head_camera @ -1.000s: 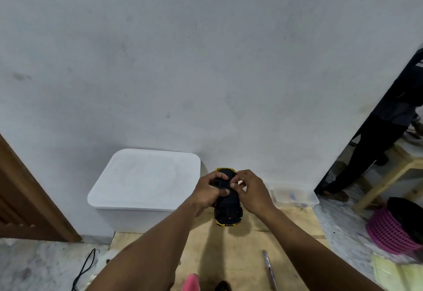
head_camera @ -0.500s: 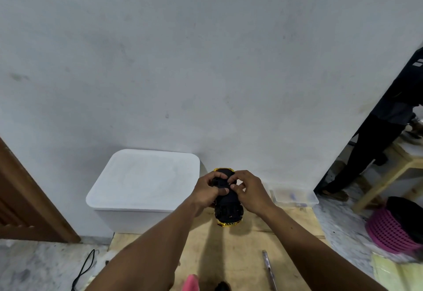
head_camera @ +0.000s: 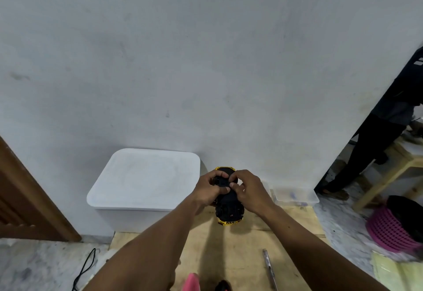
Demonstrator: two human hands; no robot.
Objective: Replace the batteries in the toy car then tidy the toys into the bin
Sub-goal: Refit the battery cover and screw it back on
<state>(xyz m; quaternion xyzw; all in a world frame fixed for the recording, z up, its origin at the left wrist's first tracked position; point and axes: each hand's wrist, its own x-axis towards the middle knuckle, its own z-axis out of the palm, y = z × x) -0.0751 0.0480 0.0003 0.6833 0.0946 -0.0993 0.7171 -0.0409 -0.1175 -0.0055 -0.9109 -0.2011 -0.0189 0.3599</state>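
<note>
My left hand (head_camera: 210,187) and right hand (head_camera: 250,190) grip the upturned toy car (head_camera: 229,210), fingers curled on its black underside. I judge this the battery step; next, the cover needs prising.

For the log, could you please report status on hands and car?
Left hand and right hand both grip toy car, underside up. White bin closed, lid in the way.

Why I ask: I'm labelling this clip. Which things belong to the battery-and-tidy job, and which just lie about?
Job: toy car, gripped underside-up by left hand and right hand; white lidded bin; slim tool, likely.
Lying about: pink basket; black cable; wooden stool.
</note>
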